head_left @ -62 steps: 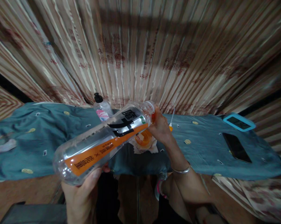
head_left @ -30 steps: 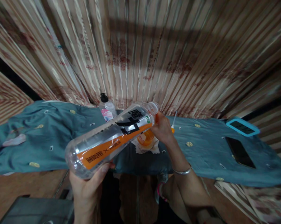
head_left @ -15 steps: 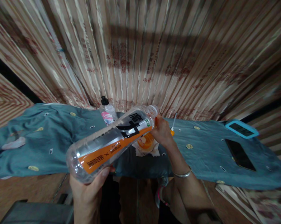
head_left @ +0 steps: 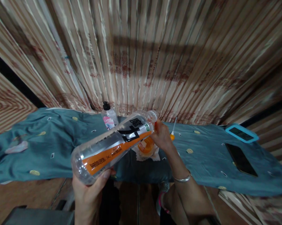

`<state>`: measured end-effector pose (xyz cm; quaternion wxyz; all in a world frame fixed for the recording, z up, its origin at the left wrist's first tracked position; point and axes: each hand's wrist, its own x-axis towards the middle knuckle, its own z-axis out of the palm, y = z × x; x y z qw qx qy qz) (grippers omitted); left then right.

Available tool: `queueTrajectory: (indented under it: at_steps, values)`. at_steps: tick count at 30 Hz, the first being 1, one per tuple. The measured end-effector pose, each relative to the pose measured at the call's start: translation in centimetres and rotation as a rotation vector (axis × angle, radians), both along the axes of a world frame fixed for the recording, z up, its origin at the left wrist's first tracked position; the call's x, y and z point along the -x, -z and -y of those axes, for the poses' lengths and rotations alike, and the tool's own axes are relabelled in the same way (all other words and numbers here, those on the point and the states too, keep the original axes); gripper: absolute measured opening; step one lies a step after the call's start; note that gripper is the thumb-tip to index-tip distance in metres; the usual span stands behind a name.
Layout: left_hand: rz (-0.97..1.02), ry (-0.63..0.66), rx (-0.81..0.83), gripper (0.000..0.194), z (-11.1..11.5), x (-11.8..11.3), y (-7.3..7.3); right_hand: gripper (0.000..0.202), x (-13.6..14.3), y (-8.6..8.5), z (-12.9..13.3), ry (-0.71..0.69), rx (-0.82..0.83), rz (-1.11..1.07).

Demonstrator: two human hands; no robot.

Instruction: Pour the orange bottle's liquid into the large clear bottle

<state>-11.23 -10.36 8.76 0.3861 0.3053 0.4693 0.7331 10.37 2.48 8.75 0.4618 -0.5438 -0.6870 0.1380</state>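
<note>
A large clear plastic bottle [head_left: 113,143] with an orange and silver label lies slantwise in the air, its uncapped mouth up to the right. My left hand [head_left: 91,187] is closed round its base, thumb along the lower side. Close to the mouth, my right hand [head_left: 163,134] is closed on an orange see-through bottle [head_left: 147,146], whose upper part is mostly hidden by the clear bottle and my fingers. Beneath the orange bottle is a crumpled white tissue [head_left: 152,156]. A thin white tube with an orange cap [head_left: 172,137] shows just beyond my right hand.
A dark-patterned green cloth [head_left: 202,162] covers the narrow table. Behind the clear bottle stands a black-capped bottle [head_left: 109,118]. To the right lie a blue-framed digital clock [head_left: 241,133] and a black phone [head_left: 241,159]. A pale crumpled item [head_left: 16,147] lies far left. A striped curtain [head_left: 141,47] hangs behind.
The view has tilted up slightly, so everything sits a little lower in the picture. Both hands keep their holds, and the clear bottle stays at nearly the same slant.
</note>
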Motion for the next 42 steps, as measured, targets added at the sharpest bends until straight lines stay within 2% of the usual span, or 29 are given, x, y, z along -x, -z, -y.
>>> queueTrajectory:
  at_steps: [10,14,19,23,27,35,42]
  values:
    - [-0.141,0.099,-0.094,0.038,-2.0,2.5,0.2,0.023,0.2,0.1,-0.2,0.022,0.003,0.003]
    - [-0.145,0.135,-0.091,0.039,-2.3,2.9,0.6,0.029,0.3,0.1,-0.2,0.028,0.006,-0.001]
    - [-0.09,0.09,0.006,0.047,-1.1,1.7,0.1,0.031,0.2,0.0,0.0,0.046,0.022,0.013]
    - [-0.118,0.074,0.049,0.041,-0.7,1.3,-0.3,0.028,0.0,-0.1,0.1,0.026,0.022,0.014]
    - [-0.132,0.095,0.005,0.037,-1.0,1.7,-0.1,0.027,-0.1,-0.1,0.1,0.02,0.031,0.008]
    - [-0.103,0.097,0.059,0.054,-0.7,1.6,0.1,0.026,0.0,-0.5,0.2,0.031,0.038,0.008]
    - [-0.057,0.044,0.063,0.084,-1.0,2.3,1.0,0.03,0.1,-0.4,0.3,0.038,0.053,0.027]
